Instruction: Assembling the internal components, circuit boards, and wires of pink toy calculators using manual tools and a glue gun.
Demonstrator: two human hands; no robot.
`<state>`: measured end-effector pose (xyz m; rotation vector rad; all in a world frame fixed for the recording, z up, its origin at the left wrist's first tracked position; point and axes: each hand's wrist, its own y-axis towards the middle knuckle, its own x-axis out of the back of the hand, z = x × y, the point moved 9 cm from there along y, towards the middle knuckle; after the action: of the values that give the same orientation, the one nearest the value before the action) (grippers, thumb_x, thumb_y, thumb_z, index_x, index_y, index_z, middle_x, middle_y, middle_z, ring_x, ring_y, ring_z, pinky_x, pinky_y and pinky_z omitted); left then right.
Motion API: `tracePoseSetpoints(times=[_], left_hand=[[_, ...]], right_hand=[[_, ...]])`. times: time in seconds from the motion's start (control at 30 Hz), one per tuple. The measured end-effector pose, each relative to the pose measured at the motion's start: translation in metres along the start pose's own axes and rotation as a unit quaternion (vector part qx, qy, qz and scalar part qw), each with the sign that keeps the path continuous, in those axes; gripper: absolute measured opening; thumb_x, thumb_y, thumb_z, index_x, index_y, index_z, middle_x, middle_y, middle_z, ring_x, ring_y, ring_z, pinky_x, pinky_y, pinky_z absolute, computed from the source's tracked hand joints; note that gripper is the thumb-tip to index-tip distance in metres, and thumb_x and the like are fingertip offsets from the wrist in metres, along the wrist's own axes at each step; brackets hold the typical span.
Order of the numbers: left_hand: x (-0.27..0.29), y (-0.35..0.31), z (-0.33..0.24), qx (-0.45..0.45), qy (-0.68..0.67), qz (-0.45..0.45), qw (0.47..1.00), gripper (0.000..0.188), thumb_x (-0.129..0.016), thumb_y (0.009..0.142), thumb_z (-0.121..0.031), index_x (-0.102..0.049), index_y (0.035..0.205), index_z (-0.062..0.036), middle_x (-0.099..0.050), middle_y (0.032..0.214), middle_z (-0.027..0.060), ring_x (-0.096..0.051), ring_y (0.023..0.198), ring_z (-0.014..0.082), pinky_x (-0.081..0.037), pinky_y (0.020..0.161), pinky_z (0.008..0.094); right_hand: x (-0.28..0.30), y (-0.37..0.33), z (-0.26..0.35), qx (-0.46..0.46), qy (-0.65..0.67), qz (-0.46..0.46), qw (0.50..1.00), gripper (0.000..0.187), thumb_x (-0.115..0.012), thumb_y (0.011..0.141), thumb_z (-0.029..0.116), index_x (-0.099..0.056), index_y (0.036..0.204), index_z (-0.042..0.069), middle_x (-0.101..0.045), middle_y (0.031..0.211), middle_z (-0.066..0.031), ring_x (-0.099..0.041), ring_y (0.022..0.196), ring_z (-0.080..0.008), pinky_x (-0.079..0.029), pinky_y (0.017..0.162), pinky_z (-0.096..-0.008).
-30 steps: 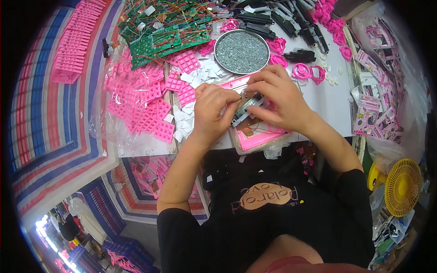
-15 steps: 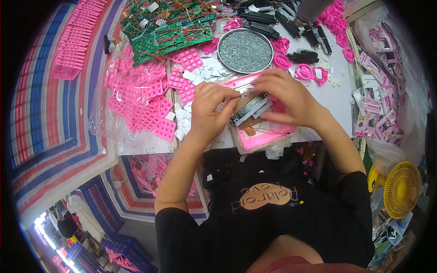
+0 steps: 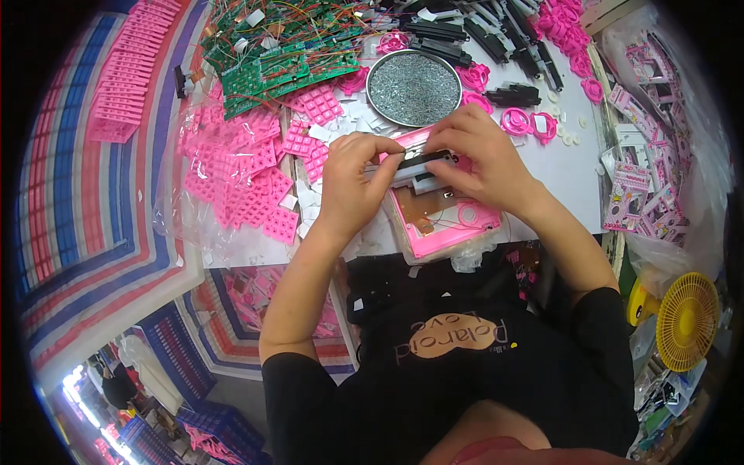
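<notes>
My left hand (image 3: 353, 180) and my right hand (image 3: 479, 161) meet over a pink plastic tray-like housing (image 3: 446, 221) near the table's front edge. Between them they grip a small black and white elongated part (image 3: 418, 164), held level just above the housing. The left fingers pinch its left end, the right fingers wrap its right end. A copper-coloured piece and a pink ring lie inside the housing.
A round metal dish of small screws (image 3: 413, 87) stands just beyond the hands. Pink keypad pieces (image 3: 248, 182) lie on clear plastic at left, green circuit boards (image 3: 283, 58) behind them. Black parts (image 3: 480, 35) and pink rings (image 3: 527, 122) at back right. A yellow fan (image 3: 686, 322) sits at lower right.
Both hands and the black and white part have shifted slightly; the part now lies more level, and the fingers have regripped its ends.
</notes>
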<state>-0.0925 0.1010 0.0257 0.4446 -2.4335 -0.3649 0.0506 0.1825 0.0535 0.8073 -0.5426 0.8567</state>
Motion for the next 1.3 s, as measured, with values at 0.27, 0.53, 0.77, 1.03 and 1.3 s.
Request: tracePoseSetpoints(times=[0.27,0.53,0.77,1.03,1.3], left_hand=[[-0.002,-0.003,0.0,-0.01,-0.028,-0.005,1.0,0.01,-0.074,0.084,-0.004,-0.073,0.094,-0.0033,-0.069,0.081,0.0066,-0.06,0.075,0.0179,-0.047,0.072,0.0322],[0.001,-0.004,-0.002,-0.034,-0.007,-0.014,0.999,0.01,-0.075,0.082,-0.005,-0.074,0.092,-0.006,-0.069,0.081,0.0048,-0.059,0.074,0.0182,-0.046,0.075,0.0325],[0.0,-0.005,-0.005,-0.045,-0.003,-0.025,0.999,0.009,-0.076,0.082,-0.006,-0.073,0.09,-0.0077,-0.069,0.081,0.0032,-0.058,0.074,0.0173,-0.042,0.079,0.0328],[0.003,-0.006,-0.012,-0.074,0.021,-0.052,0.996,0.01,-0.077,0.082,-0.006,-0.073,0.091,-0.0082,-0.07,0.083,0.0028,-0.058,0.072,0.0173,-0.041,0.079,0.0329],[0.003,-0.007,-0.011,-0.04,0.072,-0.051,0.995,0.009,-0.077,0.083,-0.008,-0.072,0.091,-0.0077,-0.072,0.085,0.0038,-0.06,0.073,0.0196,-0.043,0.08,0.0347]], right_hand=[[-0.006,0.008,0.006,0.01,0.008,-0.028,1.0,0.016,-0.078,0.079,0.014,-0.069,0.09,0.007,-0.066,0.092,-0.0062,-0.058,0.092,-0.0296,-0.05,0.078,-0.0398],[-0.016,0.009,-0.002,-0.025,0.1,-0.017,0.995,0.011,-0.076,0.08,0.009,-0.07,0.089,0.007,-0.068,0.088,-0.0047,-0.057,0.094,-0.027,-0.047,0.081,-0.0386],[-0.015,0.007,-0.011,-0.064,0.128,0.001,0.99,0.015,-0.078,0.08,0.014,-0.072,0.093,0.008,-0.069,0.091,-0.0031,-0.057,0.098,-0.0261,-0.047,0.086,-0.038],[-0.006,0.007,-0.002,-0.047,0.064,-0.023,0.997,0.024,-0.079,0.08,0.017,-0.071,0.1,0.007,-0.069,0.094,-0.007,-0.059,0.097,-0.0289,-0.048,0.086,-0.0401],[-0.008,0.007,0.004,0.013,0.018,-0.047,0.999,0.025,-0.077,0.081,0.013,-0.072,0.103,0.006,-0.068,0.094,-0.0086,-0.059,0.091,-0.0296,-0.048,0.082,-0.0406]])
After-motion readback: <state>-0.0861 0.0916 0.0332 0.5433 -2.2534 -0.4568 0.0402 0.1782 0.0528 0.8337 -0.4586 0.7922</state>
